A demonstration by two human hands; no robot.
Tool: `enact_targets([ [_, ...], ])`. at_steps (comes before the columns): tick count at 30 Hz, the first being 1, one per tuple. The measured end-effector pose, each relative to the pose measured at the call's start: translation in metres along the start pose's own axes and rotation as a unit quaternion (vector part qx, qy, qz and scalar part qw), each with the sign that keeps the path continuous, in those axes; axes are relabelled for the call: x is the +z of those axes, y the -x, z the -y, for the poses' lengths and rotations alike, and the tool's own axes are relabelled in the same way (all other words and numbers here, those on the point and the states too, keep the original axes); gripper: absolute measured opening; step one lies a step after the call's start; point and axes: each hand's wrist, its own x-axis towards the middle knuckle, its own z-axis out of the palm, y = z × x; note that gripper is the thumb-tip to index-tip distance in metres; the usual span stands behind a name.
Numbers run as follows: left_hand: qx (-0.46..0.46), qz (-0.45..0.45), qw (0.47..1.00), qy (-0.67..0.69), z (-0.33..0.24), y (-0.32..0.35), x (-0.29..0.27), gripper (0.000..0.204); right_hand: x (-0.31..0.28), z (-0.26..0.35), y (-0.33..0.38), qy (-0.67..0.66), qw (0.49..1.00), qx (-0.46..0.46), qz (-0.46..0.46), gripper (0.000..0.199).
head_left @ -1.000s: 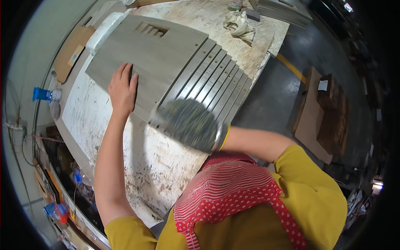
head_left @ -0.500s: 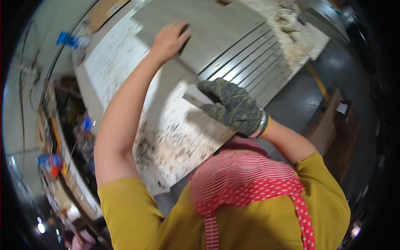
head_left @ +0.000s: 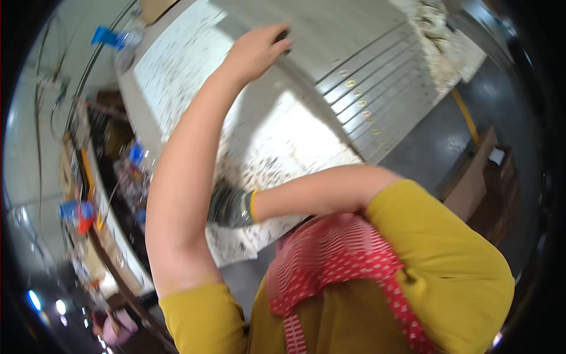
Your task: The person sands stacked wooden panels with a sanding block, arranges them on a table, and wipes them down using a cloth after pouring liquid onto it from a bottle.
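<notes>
Containers (head_left: 85, 215), blue and red, found blurred off the left edge of the table (head_left: 306, 135). Saw farther along that same edge a clear bottle (head_left: 131, 42) with a blue part (head_left: 106, 36). Noticed the bare left forearm (head_left: 188, 153) rising across the left part of the table, in front of the dark-gloved right hand (head_left: 231, 207). Found that right hand low over the near left corner, fingers hidden behind the left forearm; could not tell the state of its grip. Saw the bare left hand (head_left: 256, 53) resting on grey panels (head_left: 348, 41), near their left edge, grip loosely spread, thumb apart from the fingers; could not make out a blurred dark patch between them. Traced the right forearm (head_left: 318, 189) crossing leftward above the near edge, just past a red patterned apron (head_left: 336, 253). Saw the panels stacked in steps toward the table's right edge, with small yellowish spots (head_left: 361, 104) along the stepped ends. Noted a crumpled pale cloth (head_left: 435, 35) beyond the stack, toward the far right corner. Spotted, off the right edge, dark floor (head_left: 413, 130) with a yellow line (head_left: 466, 115), then brown cardboard (head_left: 471, 180).
</notes>
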Motion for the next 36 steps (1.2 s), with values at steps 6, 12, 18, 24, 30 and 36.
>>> enact_targets([
  [6, -0.035, -0.048, 0.998, 0.001, 0.008, 0.012, 0.001, 0.032, -0.07, 0.03, 0.012, -0.026, 0.997, -0.007, 0.068, 0.03],
  [12, -0.018, -0.111, 0.993, -0.043, 0.005, -0.037, 0.01, 0.033, -0.31, -0.016, 0.103, -0.167, 0.952, 0.245, 0.07, 0.043],
  [18, -0.042, -0.128, 0.984, -0.115, 0.006, -0.061, 0.041, 0.042, -0.514, -0.158, 0.26, 0.348, 0.741, 0.513, -0.258, 0.06],
  [24, -0.05, -0.098, 0.98, -0.169, 0.003, -0.062, 0.037, 0.044, -0.542, -0.242, 0.339, 0.437, 0.696, 0.549, -0.155, 0.085],
  [30, -0.028, -0.097, 0.979, -0.177, 0.005, -0.066, 0.04, 0.046, -0.548, -0.239, 0.329, 0.314, 0.801, 0.478, -0.177, 0.054],
  [36, -0.068, -0.086, 0.974, -0.199, 0.004, -0.053, 0.038, 0.047, -0.474, -0.14, 0.186, 0.436, 0.874, 0.193, -0.096, 0.034],
])
